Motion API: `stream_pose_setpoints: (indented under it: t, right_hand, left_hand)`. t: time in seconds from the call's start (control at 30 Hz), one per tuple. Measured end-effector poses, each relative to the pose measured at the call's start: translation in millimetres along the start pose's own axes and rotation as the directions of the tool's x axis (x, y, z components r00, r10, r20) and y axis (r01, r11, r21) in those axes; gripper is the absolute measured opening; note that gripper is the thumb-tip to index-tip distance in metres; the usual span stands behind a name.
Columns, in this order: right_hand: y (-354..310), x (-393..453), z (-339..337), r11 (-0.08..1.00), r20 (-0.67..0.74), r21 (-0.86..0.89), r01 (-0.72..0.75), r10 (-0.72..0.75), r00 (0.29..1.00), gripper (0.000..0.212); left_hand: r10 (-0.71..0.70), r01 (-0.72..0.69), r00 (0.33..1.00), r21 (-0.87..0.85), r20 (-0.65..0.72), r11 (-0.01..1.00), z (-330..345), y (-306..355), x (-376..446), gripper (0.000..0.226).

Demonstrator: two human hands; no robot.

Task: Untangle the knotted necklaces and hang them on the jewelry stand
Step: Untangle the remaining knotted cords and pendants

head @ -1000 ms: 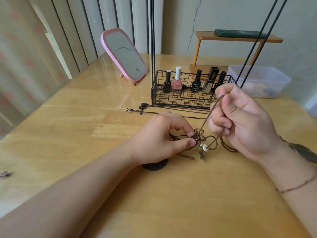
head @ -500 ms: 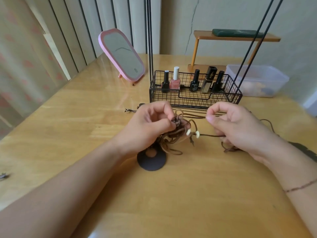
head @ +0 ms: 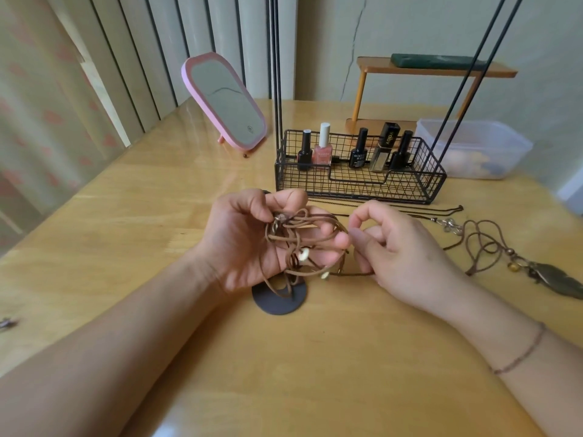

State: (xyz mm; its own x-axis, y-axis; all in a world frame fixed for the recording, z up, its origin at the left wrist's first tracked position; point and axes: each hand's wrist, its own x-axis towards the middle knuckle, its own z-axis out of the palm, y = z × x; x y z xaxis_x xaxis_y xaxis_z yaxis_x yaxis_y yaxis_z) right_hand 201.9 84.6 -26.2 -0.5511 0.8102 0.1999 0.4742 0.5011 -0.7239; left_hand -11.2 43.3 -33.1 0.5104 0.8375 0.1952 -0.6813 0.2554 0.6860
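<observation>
A loose tangle of brown cord necklaces (head: 299,238) is held just in front of the black wire basket (head: 356,181), a little above the wooden table (head: 315,373). The left hand (head: 252,244) is turned palm-up with its fingers curled round the bundle, several loops draped across the palm. The right hand (head: 400,247), just to the right of it, pinches a single strand between thumb and forefinger, and another strand runs under its lower fingers.

The cord looks like thin suede or leather — soft, limp and very light, so it is judged to slip and re-knot easily if pulled hard. Small pale disc beads (head: 303,255) are threaded on it and would likely snag in the loops. A hold close to the knot, on one strand at a time, is judged best, with loops eased open and not tugged.

A dark round disc (head: 277,301) lies on the table below the bundle. To the right of the basket, a second cord necklace with a metal feather pendant (head: 555,279) lies flat. Thin black rods rise from the basket — presumably the stand's frame — and nothing is seen hanging on them.
</observation>
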Motion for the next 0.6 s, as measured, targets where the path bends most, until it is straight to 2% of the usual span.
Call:
stream_pose_setpoints:
  t: [0.1, 0.2, 0.23, 0.3, 0.37, 0.43, 0.5, 0.6]
  right_hand:
    - [2, 0, 2, 0.998, -0.078, -0.023, 0.054, -0.056, 0.995, 0.018]
    - [3, 2, -4, 0.984, -0.200, -0.074, 0.164, -0.176, 0.964, 0.024]
    - [2, 1, -5, 0.974, -0.198, -0.099, 0.202, -0.218, 0.956, 0.023]
    - [0, 0, -4, 0.972, -0.105, -0.098, 0.215, -0.224, 0.969, 0.021]
    - [-1, -1, -2, 0.981, 0.045, -0.099, 0.169, -0.165, 0.985, 0.018]
    - [0, -1, 0, 0.972, 0.114, -0.136, 0.192, -0.177, 0.978, 0.021]
    - [1, 0, 1, 0.970, 0.077, -0.081, 0.228, -0.222, 0.972, 0.023]
    - [-2, 2, -6, 0.970, -0.058, 0.065, 0.232, -0.229, 0.972, 0.022]
  left_hand:
    - [-0.026, 0.027, 1.000, -0.122, 0.015, 0.992, -3, 2, 1, 0.018]
    - [0.030, -0.044, 0.995, -0.163, -0.092, 0.986, -2, 3, 2, 0.018]
    - [0.039, -0.058, 0.993, -0.170, -0.114, 0.984, -1, 2, 2, 0.018]
    - [0.033, -0.052, 0.994, -0.184, -0.104, 0.982, 2, 2, 1, 0.018]
    - [0.025, -0.044, 0.992, -0.149, -0.123, 0.988, 6, 0, 2, 0.022]
    - [0.035, -0.047, 0.979, -0.058, -0.200, 0.997, 11, 0, 3, 0.024]
    - [0.065, -0.060, 0.963, 0.026, -0.261, 0.998, 15, 0, 5, 0.022]
    - [0.100, -0.056, 0.943, 0.146, -0.317, 0.988, 13, 0, 6, 0.015]
